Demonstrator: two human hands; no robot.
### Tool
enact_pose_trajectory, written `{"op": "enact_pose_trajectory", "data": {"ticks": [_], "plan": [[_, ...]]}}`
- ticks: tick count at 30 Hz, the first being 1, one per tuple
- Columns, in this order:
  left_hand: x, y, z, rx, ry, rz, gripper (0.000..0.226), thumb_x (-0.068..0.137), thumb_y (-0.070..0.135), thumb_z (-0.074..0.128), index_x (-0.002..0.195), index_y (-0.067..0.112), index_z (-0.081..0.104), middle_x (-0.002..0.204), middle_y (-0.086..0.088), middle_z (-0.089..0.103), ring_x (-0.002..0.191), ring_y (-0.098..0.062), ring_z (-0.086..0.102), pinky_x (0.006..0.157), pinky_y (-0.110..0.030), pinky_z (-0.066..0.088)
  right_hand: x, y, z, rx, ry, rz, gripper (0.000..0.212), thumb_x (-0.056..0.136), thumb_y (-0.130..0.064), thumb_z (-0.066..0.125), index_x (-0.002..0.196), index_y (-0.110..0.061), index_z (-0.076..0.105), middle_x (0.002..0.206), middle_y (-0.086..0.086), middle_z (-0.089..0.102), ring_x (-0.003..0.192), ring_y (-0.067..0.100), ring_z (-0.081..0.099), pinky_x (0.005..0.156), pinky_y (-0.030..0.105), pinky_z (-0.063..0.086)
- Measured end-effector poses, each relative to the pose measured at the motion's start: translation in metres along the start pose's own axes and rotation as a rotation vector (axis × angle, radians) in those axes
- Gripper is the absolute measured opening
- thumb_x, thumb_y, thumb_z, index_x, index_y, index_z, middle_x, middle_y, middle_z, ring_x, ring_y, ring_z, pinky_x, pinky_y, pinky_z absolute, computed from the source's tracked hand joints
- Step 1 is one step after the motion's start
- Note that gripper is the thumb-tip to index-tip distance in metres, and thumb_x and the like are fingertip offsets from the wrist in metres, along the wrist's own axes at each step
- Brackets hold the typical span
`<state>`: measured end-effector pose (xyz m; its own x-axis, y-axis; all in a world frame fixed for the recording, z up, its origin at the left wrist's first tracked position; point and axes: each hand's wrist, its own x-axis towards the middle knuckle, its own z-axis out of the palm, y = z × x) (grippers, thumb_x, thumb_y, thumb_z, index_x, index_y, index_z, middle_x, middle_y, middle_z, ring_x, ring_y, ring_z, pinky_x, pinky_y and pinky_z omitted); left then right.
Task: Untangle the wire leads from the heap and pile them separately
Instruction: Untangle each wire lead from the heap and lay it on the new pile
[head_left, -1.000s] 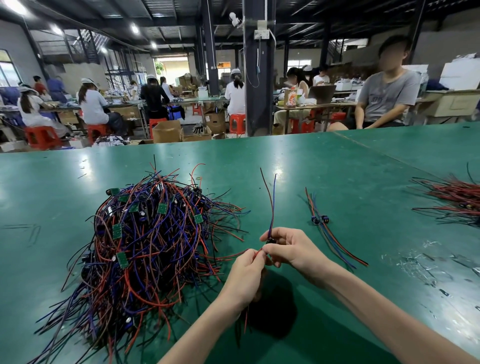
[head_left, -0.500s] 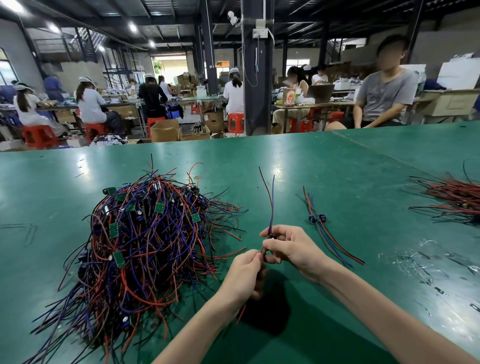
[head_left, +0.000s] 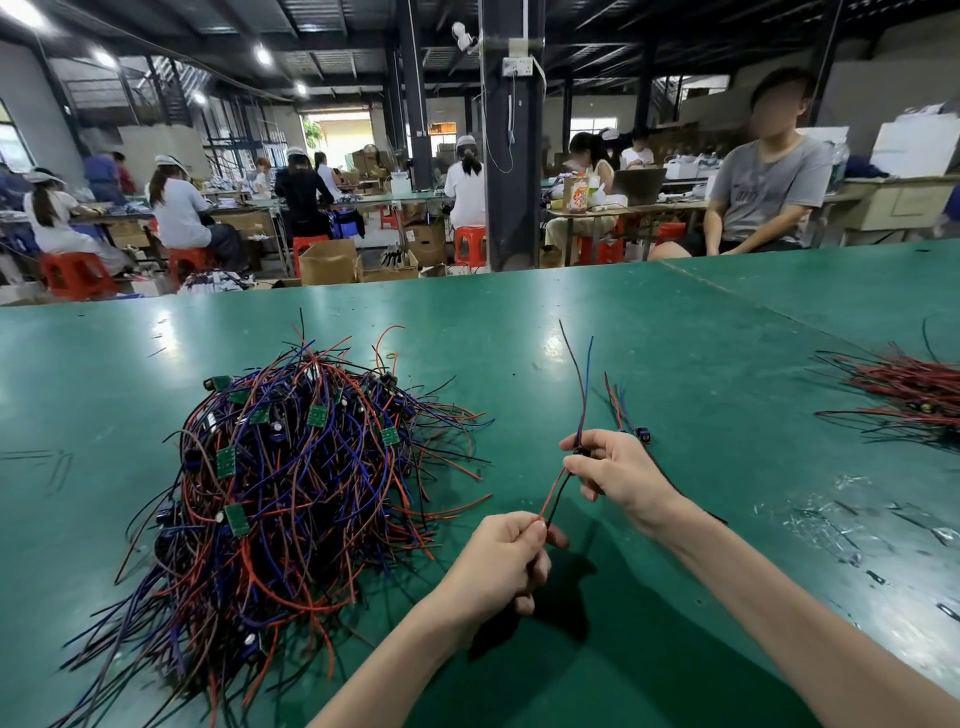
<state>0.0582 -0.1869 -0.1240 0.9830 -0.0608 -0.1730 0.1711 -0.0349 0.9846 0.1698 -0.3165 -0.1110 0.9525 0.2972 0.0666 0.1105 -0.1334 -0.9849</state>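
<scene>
Heap (head_left: 291, 483) remains large, left on the green table (head_left: 675, 338). Left hand (head_left: 498, 566) pinches one lead (head_left: 554, 493) by its red-black end and right hand (head_left: 618, 473) grips its middle. Sorted pile (head_left: 621, 410) just beyond holds a few leads, so most remains.

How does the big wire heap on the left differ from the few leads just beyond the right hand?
The heap is a large mound; the small pile is only a few leads. The heap's wires cross every way; the small pile's leads lie flat, roughly side by side. Nothing covers the heap; the right hand partly hides the small pile. Both hold red and blue wires on the green table.
</scene>
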Motion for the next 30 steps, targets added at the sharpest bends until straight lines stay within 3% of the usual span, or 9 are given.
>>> {"op": "enact_pose_trajectory", "data": {"ticks": [7, 11, 15, 20, 26, 30], "plan": [[-0.005, 0.002, 0.002, 0.166, -0.039, 0.092, 0.030, 0.102, 0.017, 0.038, 0.082, 0.011, 0.059, 0.044, 0.005, 0.052, 0.028, -0.004, 0.031, 0.030, -0.016, 0.030, 0.010, -0.005, -0.020, -0.052, 0.014, 0.021, 0.013, 0.089, 0.009, 0.052, 0.098, 0.001, 0.056, 0.060, 0.007, 0.042, 0.036, 0.007, 0.036, 0.040, 0.018, 0.036], [-0.005, 0.001, 0.002, 0.102, 0.011, 0.089, 0.021, 0.102, 0.019, 0.040, 0.093, 0.011, 0.058, 0.050, 0.002, 0.057, 0.033, -0.008, 0.033, 0.032, -0.017, 0.029, 0.027, -0.021, -0.041, -0.113, -0.018, 0.068, 0.013, 0.089, 0.010, 0.051, 0.098, 0.003, 0.057, 0.062, 0.008, 0.042, 0.044, 0.015, 0.036, 0.039, 0.017, 0.036], [-0.001, 0.000, -0.001, 0.074, 0.084, 0.114, 0.016, 0.101, 0.017, 0.042, 0.099, 0.011, 0.056, 0.057, 0.003, 0.061, 0.036, -0.010, 0.035, 0.033, -0.018, 0.029, 0.049, -0.045, -0.078, -0.214, -0.106, 0.206, 0.011, 0.089, 0.010, 0.052, 0.090, 0.002, 0.060, 0.063, 0.007, 0.042, 0.042, 0.009, 0.036, 0.040, 0.019, 0.040], [0.001, 0.000, -0.003, 0.057, 0.109, 0.126, 0.016, 0.101, 0.017, 0.042, 0.101, 0.013, 0.058, 0.059, 0.003, 0.060, 0.036, -0.009, 0.035, 0.034, -0.017, 0.027, 0.070, -0.074, -0.120, -0.308, -0.161, 0.316, 0.015, 0.090, 0.010, 0.049, 0.099, 0.004, 0.059, 0.067, 0.008, 0.044, 0.053, 0.013, 0.034, 0.039, 0.019, 0.039], [0.003, 0.000, -0.004, 0.041, 0.127, 0.132, 0.018, 0.100, 0.016, 0.042, 0.098, 0.016, 0.059, 0.057, 0.004, 0.060, 0.034, -0.007, 0.034, 0.033, -0.015, 0.026, 0.086, -0.091, -0.150, -0.824, -0.152, 0.367, 0.015, 0.090, 0.009, 0.043, 0.094, 0.002, 0.055, 0.056, 0.006, 0.039, 0.045, 0.014, 0.032, 0.038, 0.017, 0.030], [0.003, -0.001, -0.005, 0.057, 0.132, 0.135, 0.017, 0.100, 0.016, 0.042, 0.099, 0.016, 0.059, 0.058, 0.004, 0.061, 0.036, -0.008, 0.035, 0.034, -0.017, 0.028, 0.093, -0.084, -0.149, -1.108, -0.101, 0.415, 0.016, 0.087, 0.006, 0.038, 0.080, -0.003, 0.049, 0.056, 0.006, 0.039, 0.043, 0.016, 0.030, 0.042, 0.017, 0.027]]}}
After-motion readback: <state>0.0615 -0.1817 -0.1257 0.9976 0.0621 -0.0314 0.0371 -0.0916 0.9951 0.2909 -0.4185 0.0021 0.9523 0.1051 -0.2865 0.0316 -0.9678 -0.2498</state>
